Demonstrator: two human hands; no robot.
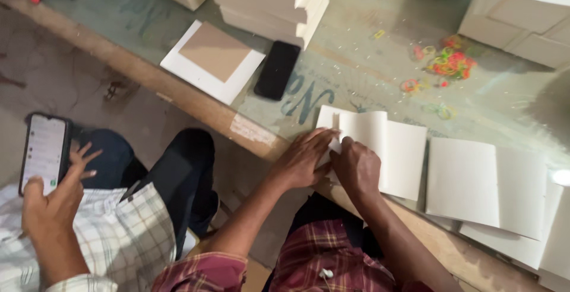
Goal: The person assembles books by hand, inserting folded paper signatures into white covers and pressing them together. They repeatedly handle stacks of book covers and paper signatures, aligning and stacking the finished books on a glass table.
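Left hand: the left hand lies flat, fingers spread and pressed on the near left corner of the folded white card, holding it down at the bench edge.
Right hand: the right hand is bunched, fingertips pinching a small flap of that same card just beside the left fingers; how firmly it pinches I cannot tell.
Card: it lies on the bench right at the near edge, its left panel lifted a little.
Doing it well: judging from the grip, the crease should come out straight if the left hand pins the card while the right runs along the fold, edges matched first.
Near things: flat white cards overlap to the right; a black phone and a brown square on a white sheet lie beyond.
Farther: stacked white boxes at the back, coloured rubber bands scattered.
Bench: glass-topped, dusty with paper bits, wooden front rim.
Room: another person sits to the left, a hand holding a lit phone; bare floor below.
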